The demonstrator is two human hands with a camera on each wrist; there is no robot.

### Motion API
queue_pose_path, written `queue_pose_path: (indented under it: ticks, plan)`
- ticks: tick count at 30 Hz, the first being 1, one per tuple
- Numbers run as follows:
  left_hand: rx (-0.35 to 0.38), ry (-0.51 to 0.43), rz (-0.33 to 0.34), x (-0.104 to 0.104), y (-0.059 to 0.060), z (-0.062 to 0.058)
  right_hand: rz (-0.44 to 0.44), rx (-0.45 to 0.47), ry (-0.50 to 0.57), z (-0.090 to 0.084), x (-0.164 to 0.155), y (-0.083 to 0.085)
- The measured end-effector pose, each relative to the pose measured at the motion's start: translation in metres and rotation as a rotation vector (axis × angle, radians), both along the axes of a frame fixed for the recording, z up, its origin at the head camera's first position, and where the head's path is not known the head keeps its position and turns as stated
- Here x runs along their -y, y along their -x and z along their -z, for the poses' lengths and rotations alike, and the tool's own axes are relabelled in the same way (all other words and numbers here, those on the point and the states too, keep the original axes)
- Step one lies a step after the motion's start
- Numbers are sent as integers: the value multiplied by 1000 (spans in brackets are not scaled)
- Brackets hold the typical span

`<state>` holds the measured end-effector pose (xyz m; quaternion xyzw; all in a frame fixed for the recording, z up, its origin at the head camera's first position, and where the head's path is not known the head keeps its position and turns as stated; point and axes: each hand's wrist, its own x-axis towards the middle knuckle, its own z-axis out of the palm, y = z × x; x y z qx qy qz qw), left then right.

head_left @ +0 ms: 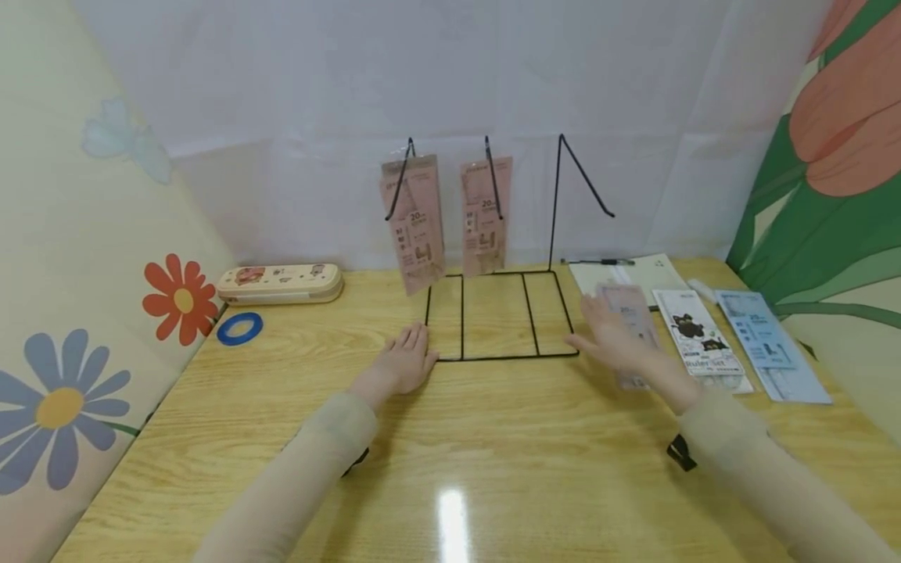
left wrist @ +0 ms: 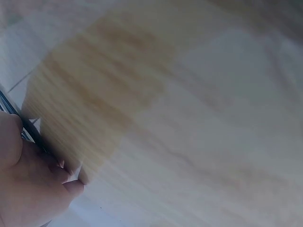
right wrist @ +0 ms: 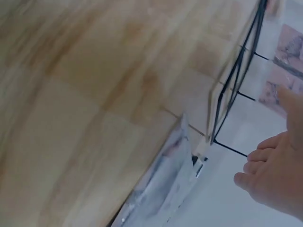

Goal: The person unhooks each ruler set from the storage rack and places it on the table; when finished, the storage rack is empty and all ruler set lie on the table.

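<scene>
A black wire display rack (head_left: 507,359) stands on the table, its base flat and hooks rising at the back. Pink ruler-set packets (head_left: 421,242) hang from the left hook, and another pink packet (head_left: 486,234) hangs from the middle one. My left hand (head_left: 404,363) rests palm down with fingers straight at the front left corner of the base; the left wrist view shows its fingers (left wrist: 73,187) right by the wire. My right hand (head_left: 608,340) is held with straight fingers beside the right side of the base, partly covering a pink packet (head_left: 637,313) on the table.
At right lie a white cat-print ruler set (head_left: 697,332), a blue packet (head_left: 763,332), a cream notebook (head_left: 658,274) and a black pen (head_left: 598,262). A pencil case (head_left: 281,283) and a blue tape ring (head_left: 240,328) sit at left. A white wall (head_left: 317,203) stands behind.
</scene>
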<state>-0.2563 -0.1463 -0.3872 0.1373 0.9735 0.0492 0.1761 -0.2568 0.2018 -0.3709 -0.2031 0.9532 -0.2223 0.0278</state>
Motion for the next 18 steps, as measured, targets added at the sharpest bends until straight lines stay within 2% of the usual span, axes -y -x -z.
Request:
queue_pose_path:
  ticks: [8, 14, 18]
  plan:
    - [3, 1, 1, 0, 1, -1, -40, 92, -162, 15, 11, -4]
    - [25, -1, -8, -1, 0, -2, -55, 200, -130, 18, 14, -4]
    - [29, -4, -5, -1, -1, -3, -50, 229, -137, 22, 14, -1]
